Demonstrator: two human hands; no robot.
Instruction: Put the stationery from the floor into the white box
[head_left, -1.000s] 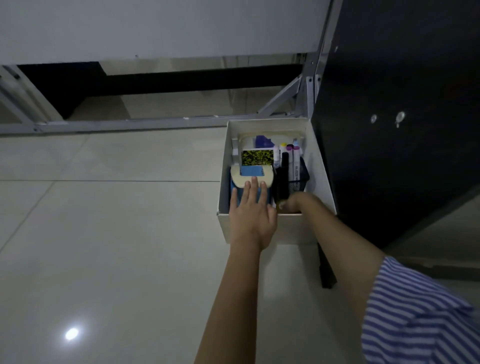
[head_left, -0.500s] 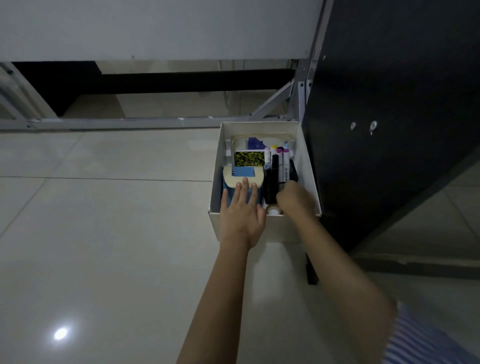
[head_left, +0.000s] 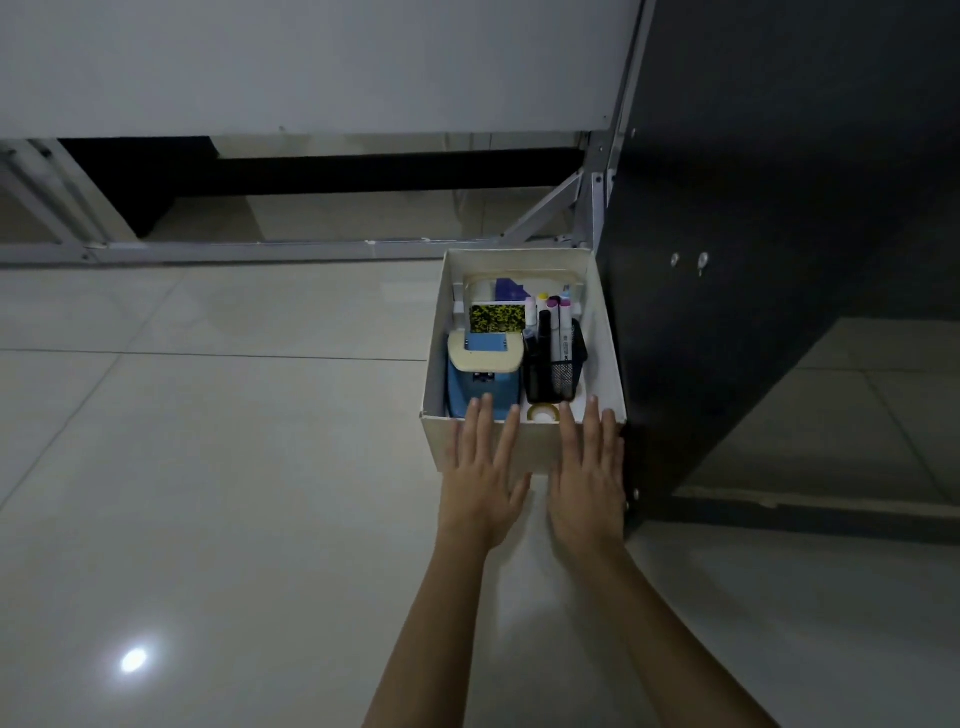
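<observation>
Both hands flat, fingers (head_left: 485, 415) over white box (head_left: 605, 338) near rim

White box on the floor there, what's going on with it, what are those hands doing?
A person has both hands flat and open against the near wall of the white box, the left hand beside the right hand, fingertips at its rim. Neither holds anything. The box already holds stationery: a blue hole punch, a black mesh pen holder with markers, and a tape roll. No loose stationery shows on the floor, so packing looks finished.
</observation>
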